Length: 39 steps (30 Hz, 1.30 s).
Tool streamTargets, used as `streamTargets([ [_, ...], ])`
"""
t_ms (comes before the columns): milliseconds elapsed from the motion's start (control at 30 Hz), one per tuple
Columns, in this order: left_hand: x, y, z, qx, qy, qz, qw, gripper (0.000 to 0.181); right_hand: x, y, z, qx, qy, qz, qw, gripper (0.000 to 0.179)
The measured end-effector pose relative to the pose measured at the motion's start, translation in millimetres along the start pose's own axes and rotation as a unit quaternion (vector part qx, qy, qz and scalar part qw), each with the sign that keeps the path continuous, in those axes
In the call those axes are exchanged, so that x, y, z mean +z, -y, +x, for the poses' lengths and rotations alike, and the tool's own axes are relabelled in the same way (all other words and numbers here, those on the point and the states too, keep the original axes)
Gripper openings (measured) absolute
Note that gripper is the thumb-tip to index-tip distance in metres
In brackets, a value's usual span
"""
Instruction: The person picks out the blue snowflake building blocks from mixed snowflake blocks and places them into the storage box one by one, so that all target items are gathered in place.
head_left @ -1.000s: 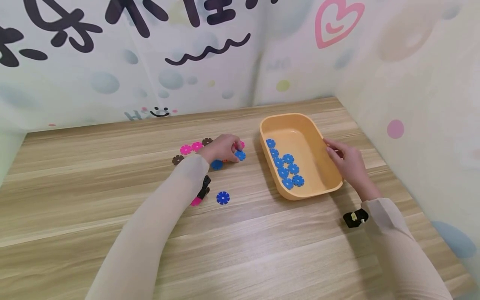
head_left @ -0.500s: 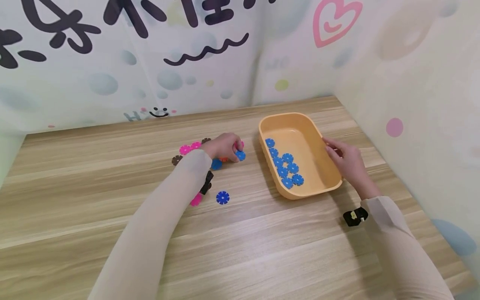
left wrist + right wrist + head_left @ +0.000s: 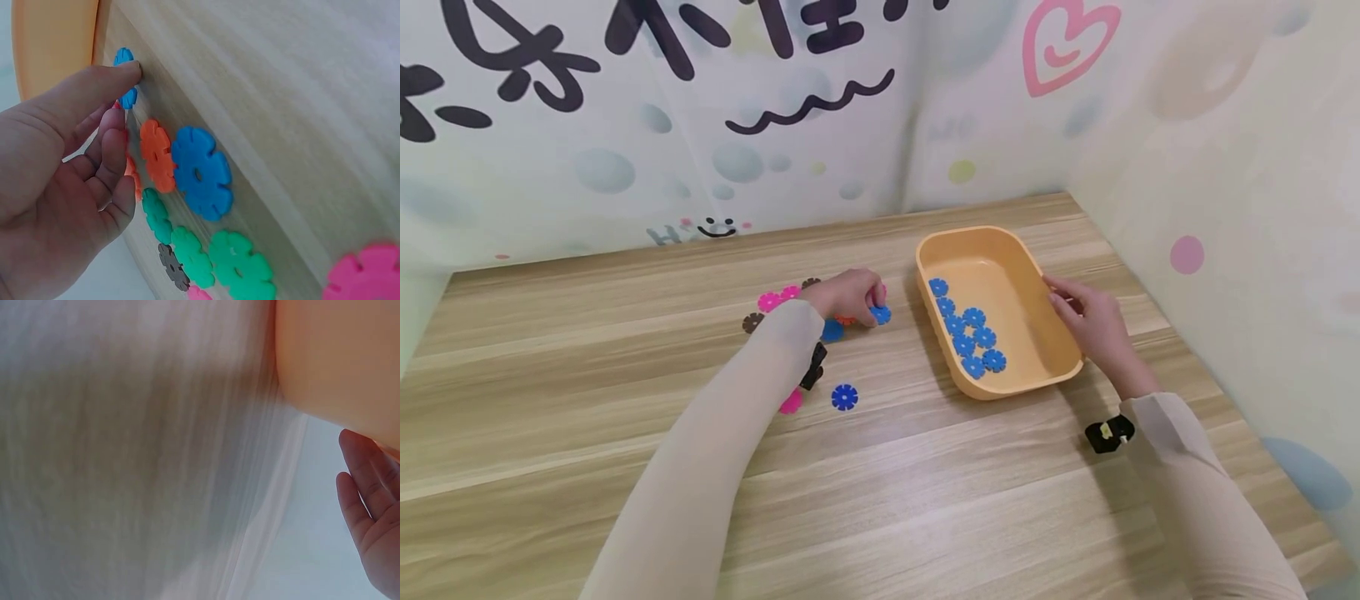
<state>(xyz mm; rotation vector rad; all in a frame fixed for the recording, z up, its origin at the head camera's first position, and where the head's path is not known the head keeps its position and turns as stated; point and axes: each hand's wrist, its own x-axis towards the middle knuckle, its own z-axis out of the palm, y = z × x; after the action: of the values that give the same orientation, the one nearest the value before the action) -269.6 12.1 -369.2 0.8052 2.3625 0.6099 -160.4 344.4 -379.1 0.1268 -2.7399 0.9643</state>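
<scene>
My left hand (image 3: 850, 292) pinches a light blue snowflake disc (image 3: 882, 315) between thumb and fingers, low over the table. The left wrist view has the thumb across this disc, covering its middle, with the other fingers curled below. Close by lie an orange disc (image 3: 157, 156) and another blue disc (image 3: 202, 173), overlapping at their edges. On the right, my right hand (image 3: 1097, 329) holds the side rim of a yellow-orange plastic tray (image 3: 1015, 300), thumb at the rim and fingers outside. Several blue snowflake discs (image 3: 964, 344) lie along the tray's left side.
Green discs (image 3: 240, 265), a brown disc (image 3: 173, 267) and pink discs (image 3: 768, 302) lie about the left hand and forearm. A dark blue disc (image 3: 844, 397) sits nearer the front, beside a pink disc (image 3: 791, 402). A printed wall (image 3: 850, 142) closes the table's back.
Little differs: the left hand stays at the blue disc and the right hand stays on the tray rim. The head view has shifted slightly.
</scene>
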Motion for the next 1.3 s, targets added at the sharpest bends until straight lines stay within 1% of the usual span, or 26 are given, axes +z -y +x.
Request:
streamTargets([
  [333, -0.8, -4.3, -2.8, -0.008, -0.001, 0.023, 0.9997, 0.035, -0.7, 0.4, -0.8, 0.006, 0.006, -0.007, 0.9999, 0.032],
  [533, 1.6, -8.2, -4.1, -0.015, -0.01, 0.053, 0.9984, 0.036, -0.1, -0.6, -0.9, 0.007, 0.006, -0.009, 0.9999, 0.032],
  [667, 2.8, -9.2, -3.0, -0.018, -0.011, 0.053, 0.9983, 0.034, 0.1, -0.5, -0.9, 0.004, 0.004, -0.011, 0.9999, 0.031],
  [767, 1.9, -9.2, -1.4, -0.019, -0.001, 0.045, 0.9988, 0.032, 0.4, -0.5, -0.7, 0.002, 0.002, -0.012, 0.9999, 0.031],
  [867, -1.0, -9.4, 0.4, -0.018, 0.016, 0.041, 0.9989, 0.032, 0.5, -0.9, -0.7, 0.003, 0.002, -0.009, 1.0, 0.031],
  [1000, -6.2, -11.0, 1.4, -0.024, 0.042, 0.039, 0.998, 0.032, 0.2, -0.6, -0.6, 0.004, 0.004, -0.003, 1.0, 0.032],
  [1100, -8.2, -12.2, 1.3, -0.031, 0.052, 0.042, 0.9973, 0.033, 0.2, -0.4, -0.4, 0.004, 0.006, -0.003, 1.0, 0.032],
  [1167, -7.4, -12.8, 1.4, -0.03, 0.049, 0.044, 0.9974, 0.033, 0.1, -0.4, -0.4, 0.005, 0.007, -0.003, 1.0, 0.032],
  [1300, -3.4, -14.2, 1.3, -0.023, 0.027, 0.052, 0.998, 0.033, -0.4, -0.8, -0.9, 0.006, 0.007, -0.002, 1.0, 0.032],
])
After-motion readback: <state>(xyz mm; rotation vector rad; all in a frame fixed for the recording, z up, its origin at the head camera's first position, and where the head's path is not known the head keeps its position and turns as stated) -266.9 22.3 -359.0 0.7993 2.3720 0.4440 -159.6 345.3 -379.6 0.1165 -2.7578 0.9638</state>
